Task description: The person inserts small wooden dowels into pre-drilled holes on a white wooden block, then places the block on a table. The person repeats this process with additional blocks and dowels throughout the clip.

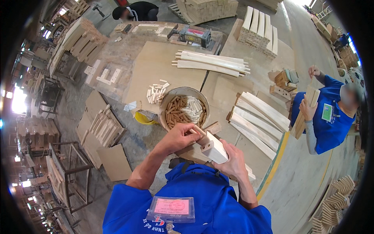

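My left hand [183, 137] pinches a wooden dowel [199, 130] between thumb and fingers, close to the end of a pale wooden bar. My right hand [232, 160] grips this bar [215, 151], which has drilled holes in its end face. Just beyond my hands stands a round tub [207, 102] with brown dowels [177, 113] and paler dowels [193, 109] inside. More pale dowels [156, 93] lie loose on the board left of the tub. A curved yellow object [145, 118] sits beside the tub.
Curved slats with pegged ends [210, 62] lie beyond the tub. More slats [257, 121] lie to the right, and stacked bars [259, 31] stand far right. A boxy machine [194, 36] sits at the table's back. At right, a co-worker in blue [329, 113] holds wooden pieces.
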### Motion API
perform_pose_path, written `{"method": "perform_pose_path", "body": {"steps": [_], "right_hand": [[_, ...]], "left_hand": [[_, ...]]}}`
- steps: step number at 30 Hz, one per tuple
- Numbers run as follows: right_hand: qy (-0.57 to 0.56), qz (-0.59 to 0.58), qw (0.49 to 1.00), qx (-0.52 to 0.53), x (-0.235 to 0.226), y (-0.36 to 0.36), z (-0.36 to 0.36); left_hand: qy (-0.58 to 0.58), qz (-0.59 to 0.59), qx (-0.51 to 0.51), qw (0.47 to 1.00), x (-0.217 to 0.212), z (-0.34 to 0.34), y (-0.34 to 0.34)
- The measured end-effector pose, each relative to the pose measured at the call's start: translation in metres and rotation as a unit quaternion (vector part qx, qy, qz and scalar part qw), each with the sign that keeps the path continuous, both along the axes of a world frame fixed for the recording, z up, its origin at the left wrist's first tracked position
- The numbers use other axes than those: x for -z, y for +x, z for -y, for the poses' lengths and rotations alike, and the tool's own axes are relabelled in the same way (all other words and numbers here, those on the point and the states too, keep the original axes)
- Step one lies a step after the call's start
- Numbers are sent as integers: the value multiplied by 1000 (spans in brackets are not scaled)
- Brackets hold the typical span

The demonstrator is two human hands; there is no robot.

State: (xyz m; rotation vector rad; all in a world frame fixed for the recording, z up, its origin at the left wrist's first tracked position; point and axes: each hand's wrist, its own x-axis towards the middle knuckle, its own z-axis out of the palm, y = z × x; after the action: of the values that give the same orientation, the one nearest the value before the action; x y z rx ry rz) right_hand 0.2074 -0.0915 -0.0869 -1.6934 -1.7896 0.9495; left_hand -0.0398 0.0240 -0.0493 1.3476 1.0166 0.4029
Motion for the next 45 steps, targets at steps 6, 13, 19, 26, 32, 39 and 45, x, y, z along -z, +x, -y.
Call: {"method": "perform_pose_path", "body": {"steps": [6, 13, 19, 26, 32, 39, 45], "right_hand": [[-23, -9, 999, 21, 9, -2, -9], [-20, -177, 983, 52, -20, 17, -42], [-17, -194, 974, 113, -14, 28, -23], [19, -235, 965, 113, 0, 10, -14], [22, -221, 970, 100, -7, -7, -22], [45, -153, 984, 84, -9, -10, -23], [44, -140, 984, 103, -17, -14, -26]], "left_hand": [[-53, 35, 53, 997, 10, -24, -5], [288, -362, 143, 875, 120, -119, -45], [171, -162, 116, 965, 95, -119, -40], [167, -33, 9, 985, 53, -82, -40], [134, 36, -88, 986, 42, -57, -35], [78, 30, -156, 984, 19, -48, -30], [-30, 314, -122, 941, -30, -11, -3]]}}
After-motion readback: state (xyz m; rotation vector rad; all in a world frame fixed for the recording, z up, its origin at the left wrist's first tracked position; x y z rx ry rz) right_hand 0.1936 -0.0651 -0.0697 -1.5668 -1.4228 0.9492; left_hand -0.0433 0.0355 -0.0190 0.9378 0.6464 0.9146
